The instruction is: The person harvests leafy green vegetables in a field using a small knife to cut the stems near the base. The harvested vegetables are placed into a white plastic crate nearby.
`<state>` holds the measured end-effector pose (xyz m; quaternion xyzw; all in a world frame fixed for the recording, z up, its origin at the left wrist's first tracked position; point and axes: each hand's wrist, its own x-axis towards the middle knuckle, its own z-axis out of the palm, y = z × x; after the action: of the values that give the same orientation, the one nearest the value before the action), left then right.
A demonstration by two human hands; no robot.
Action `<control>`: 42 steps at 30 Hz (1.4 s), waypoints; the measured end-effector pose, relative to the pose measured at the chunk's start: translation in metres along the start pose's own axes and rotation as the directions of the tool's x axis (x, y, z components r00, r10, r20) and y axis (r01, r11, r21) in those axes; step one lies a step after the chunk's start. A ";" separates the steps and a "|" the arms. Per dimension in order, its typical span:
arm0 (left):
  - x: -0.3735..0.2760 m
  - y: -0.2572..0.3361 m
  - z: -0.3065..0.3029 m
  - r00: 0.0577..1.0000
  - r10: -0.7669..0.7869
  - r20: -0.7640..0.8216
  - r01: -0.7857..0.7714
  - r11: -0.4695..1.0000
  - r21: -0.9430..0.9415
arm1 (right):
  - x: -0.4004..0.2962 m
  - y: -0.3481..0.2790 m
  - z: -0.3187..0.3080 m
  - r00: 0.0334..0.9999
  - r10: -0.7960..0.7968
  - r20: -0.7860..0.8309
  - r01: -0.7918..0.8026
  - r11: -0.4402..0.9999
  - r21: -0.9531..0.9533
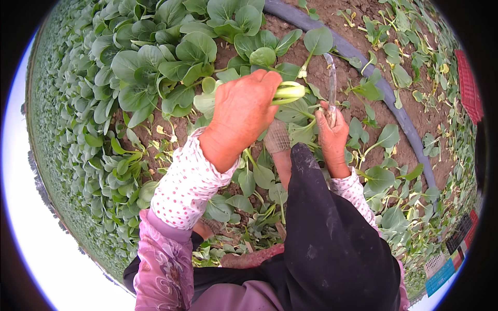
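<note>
My left hand (245, 112) is closed around a cut leafy green plant (290, 92), its pale stem base pointing right and its leaves partly hidden under the hand. To the right, my right hand (334, 134) grips a small knife (332, 83) with a narrow metal blade hooked at the tip, pointing away from me. The knife's handle is mostly hidden by the fingers. Loose leaves (297, 112) lie on the soil between the two hands. Just beyond the left hand stand rooted leafy greens (186, 58).
A dark hose (383, 83) curves over the soil on the right, among scattered leaves. Dense greens fill the left side. Red plastic crates (467, 85) and a blue crate (439, 278) stand at the far right. My knee (311, 186) rises between my arms, above a low red seat (253, 259).
</note>
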<state>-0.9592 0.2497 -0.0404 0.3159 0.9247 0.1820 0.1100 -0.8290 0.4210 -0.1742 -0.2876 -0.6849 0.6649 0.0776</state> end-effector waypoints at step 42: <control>-0.031 -0.108 0.043 0.992 0.001 -0.124 0.016 0.990 0.139 | 0.031 0.018 0.034 0.845 -0.286 0.452 0.475 0.790 -0.388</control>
<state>-0.9804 0.1627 -0.1207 0.3075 0.9414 0.1354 0.0306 -0.8656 0.4062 -0.2034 -0.0203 -0.8756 0.4826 0.0074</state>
